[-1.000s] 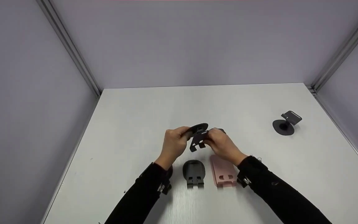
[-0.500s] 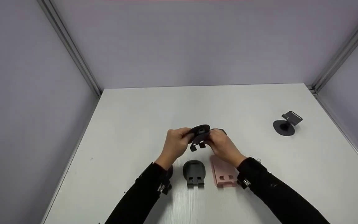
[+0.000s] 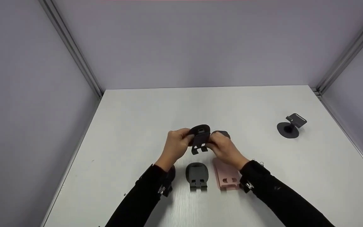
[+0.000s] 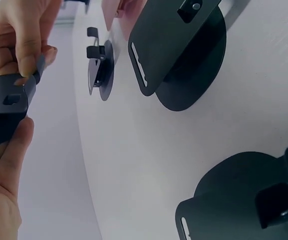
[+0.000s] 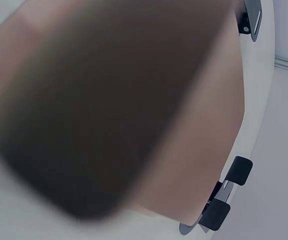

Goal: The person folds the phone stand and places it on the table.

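A black folding phone stand [image 3: 201, 138] with a round base is held above the table. My left hand [image 3: 175, 146] grips the edge of the base, while my right hand [image 3: 226, 150] pinches the stand's slotted plate at its right side. The plate hangs in front of the base, its two hooked lips pointing down. In the left wrist view the stand [image 4: 4, 102] spans both hands, fingertips on its edges. Closer to me lie a dark grey phone stand [image 3: 197, 175] and a pink one [image 3: 226, 175], the latter partly under my right hand.
Another black stand [image 3: 224, 133] shows just behind my right hand. At the far right a black stand [image 3: 288, 129] stands unfolded. A dark stand [image 3: 171, 172] is mostly hidden under my left wrist. Walls border the white table [image 3: 131, 113] at the back and sides.
The held stand has turned so its base and plate face me more; the plate, earlier angled away from the base, now lies more in line with it. Both hands keep their grip.
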Tool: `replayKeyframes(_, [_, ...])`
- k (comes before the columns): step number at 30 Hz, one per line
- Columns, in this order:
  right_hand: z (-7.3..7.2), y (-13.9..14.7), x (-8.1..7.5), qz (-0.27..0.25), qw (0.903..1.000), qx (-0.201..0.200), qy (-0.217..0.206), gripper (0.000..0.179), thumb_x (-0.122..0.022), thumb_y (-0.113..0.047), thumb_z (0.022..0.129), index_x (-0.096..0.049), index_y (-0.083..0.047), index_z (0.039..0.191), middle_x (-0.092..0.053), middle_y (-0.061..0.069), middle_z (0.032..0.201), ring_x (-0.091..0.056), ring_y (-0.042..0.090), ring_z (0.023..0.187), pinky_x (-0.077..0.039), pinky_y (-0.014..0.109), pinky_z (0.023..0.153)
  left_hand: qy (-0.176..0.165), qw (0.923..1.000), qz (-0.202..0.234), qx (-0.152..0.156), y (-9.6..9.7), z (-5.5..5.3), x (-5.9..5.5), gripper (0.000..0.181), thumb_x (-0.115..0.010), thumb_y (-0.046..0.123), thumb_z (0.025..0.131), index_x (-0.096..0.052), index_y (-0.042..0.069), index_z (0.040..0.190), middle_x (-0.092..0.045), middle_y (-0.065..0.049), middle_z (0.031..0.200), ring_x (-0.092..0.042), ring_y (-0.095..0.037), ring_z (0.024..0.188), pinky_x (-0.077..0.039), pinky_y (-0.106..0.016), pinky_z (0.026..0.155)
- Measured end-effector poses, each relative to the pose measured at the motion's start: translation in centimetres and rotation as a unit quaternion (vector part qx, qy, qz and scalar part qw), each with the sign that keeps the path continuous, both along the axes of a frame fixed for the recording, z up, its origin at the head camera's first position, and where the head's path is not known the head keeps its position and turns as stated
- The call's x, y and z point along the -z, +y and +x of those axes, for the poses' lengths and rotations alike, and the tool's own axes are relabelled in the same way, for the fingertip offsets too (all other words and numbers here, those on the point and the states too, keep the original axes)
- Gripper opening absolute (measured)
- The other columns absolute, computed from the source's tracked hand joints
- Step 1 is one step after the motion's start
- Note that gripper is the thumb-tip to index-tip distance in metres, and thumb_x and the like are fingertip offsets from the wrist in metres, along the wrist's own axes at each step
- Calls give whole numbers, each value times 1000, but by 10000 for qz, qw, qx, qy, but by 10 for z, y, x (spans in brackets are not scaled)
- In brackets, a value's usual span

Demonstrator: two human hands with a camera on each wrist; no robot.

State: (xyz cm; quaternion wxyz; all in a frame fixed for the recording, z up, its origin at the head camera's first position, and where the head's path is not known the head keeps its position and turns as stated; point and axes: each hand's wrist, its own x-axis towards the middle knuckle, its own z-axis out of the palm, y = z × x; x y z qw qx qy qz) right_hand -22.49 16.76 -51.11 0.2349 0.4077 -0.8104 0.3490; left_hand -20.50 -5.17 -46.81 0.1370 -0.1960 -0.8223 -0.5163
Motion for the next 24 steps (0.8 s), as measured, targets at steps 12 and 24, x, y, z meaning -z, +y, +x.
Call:
replayKeyframes(12, [7, 3, -3, 154, 9938, -102, -1094, 10, -70, -1, 94, -63, -6, 89, -60, 3, 79, -52, 15, 71, -45, 28, 62, -786, 9969, -7, -6, 1, -1, -2, 7, -68, 2, 95, -74, -1, 93, -73, -10, 78, -69, -14, 68, -59, -25, 63])
replayKeyframes(24, [13, -3, -16, -393, 9406, -39, -3372, 10, -64, -10, 101, -64, -6, 91, -64, 4, 81, -55, 12, 73, -45, 24, 66, -1408, 9888, 464, -151, -2, -8, -5, 31, -62, 1, 98, -67, 0, 129, -76, -18, 94, -75, -23, 78, -62, -29, 70])
